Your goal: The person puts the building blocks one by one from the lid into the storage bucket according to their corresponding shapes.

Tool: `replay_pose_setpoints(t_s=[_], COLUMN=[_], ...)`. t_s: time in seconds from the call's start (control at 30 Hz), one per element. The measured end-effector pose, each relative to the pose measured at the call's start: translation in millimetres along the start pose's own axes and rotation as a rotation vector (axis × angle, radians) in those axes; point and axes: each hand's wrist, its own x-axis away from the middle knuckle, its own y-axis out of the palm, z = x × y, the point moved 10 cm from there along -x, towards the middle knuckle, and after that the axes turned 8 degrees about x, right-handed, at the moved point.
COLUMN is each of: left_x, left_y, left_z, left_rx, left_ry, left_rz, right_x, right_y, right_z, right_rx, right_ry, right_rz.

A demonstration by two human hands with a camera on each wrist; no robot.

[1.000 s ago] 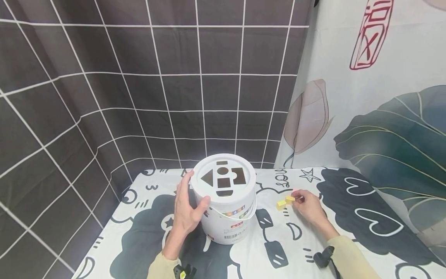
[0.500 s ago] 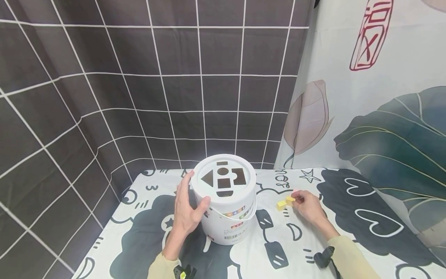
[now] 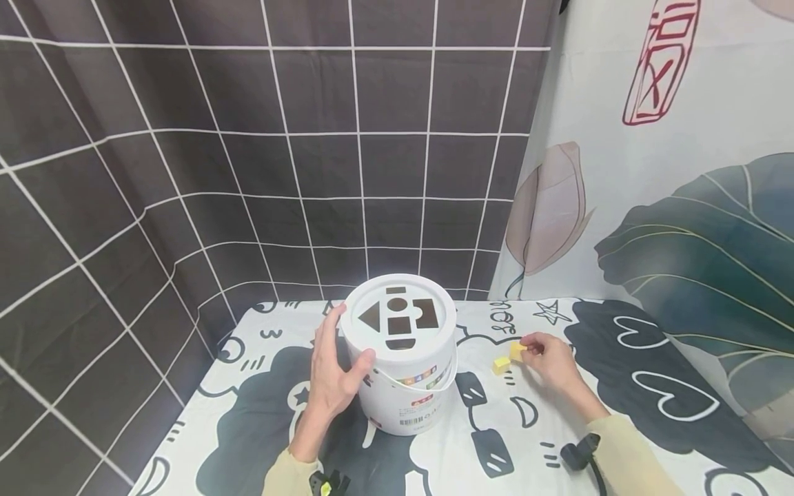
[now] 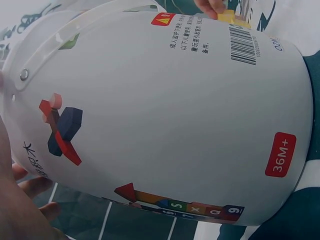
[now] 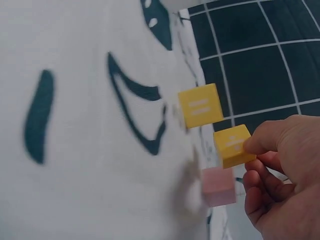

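A white lidded bucket (image 3: 403, 403) stands upright on the printed cloth, its lid (image 3: 375, 293) cut with variously shaped holes. My left hand (image 3: 331, 375) rests against the bucket's left side near the rim, thumb and fingers spread fairly straight. To the right of the bucket, my right hand (image 3: 553, 362) pinches a yellow block marked with a division sign (image 5: 232, 145) between thumb and fingers. Close to it sits another yellow block, marked with an equals sign (image 5: 200, 106). A pink block (image 5: 218, 187) shows beside the fingers in the right wrist view.
The bucket's thin carrying handle (image 3: 428, 390) hangs down across its front. Behind the cloth-covered table (image 3: 477, 427) rises a dark curtain with a white grid (image 3: 316, 165). A pale curtain with leaf prints (image 3: 564, 76) hangs on the right.
My right hand and the pinched yellow block have shifted slightly up and the block has turned, showing more of its face. The left hand and bucket keep their place.
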Motion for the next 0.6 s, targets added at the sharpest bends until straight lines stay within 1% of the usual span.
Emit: replay_pose_setpoints(t_s=[0.13,0.23,0.47,0.6], left_x=[-0.5,-0.7,0.3,-0.2], left_y=[-0.7,-0.5,-1.0,-0.4], left_z=[0.7,0.9,0.7,1.3], left_rx=[-0.002,-0.002,0.003,0.003], left_ry=[-0.006,-0.007,-0.016,-0.022], left_rz=[-0.007,-0.012,-0.009,-0.013], right_x=[-3.9,-7.5,-18.2,-24.2], right_y=[-13.8,-26.4,-56.6,-69.4], right_z=[-10.7,-22.9,-66.2,-93.2], right_rx=[-0.008,-0.033,-0.093,-0.159], right_ry=[-0.032,-0.058,-0.129,-0.174], right_rz=[0.043,0.070,0.095,0.089])
